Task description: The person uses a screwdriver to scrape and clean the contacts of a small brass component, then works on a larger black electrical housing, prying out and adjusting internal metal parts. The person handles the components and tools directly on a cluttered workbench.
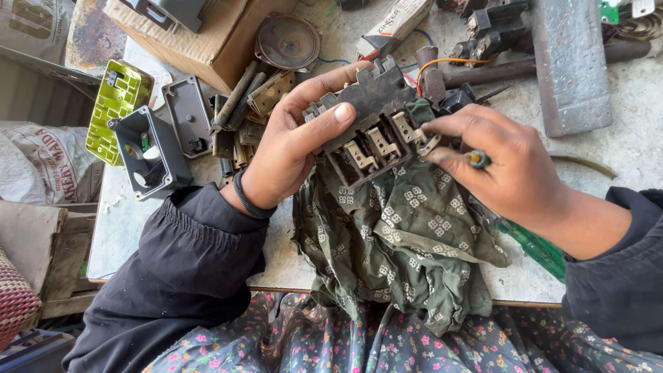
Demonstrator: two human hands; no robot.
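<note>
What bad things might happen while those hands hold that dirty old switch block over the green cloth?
The left hand grips the dark switch block only by its edge, so it might slip onto the green cloth. The right hand pinches a small metal clip while also carrying a green-handled screwdriver; the clip might drop and get lost in the cloth's folds. The block's bare metal contacts look sharp-edged and could scratch fingers.
</note>
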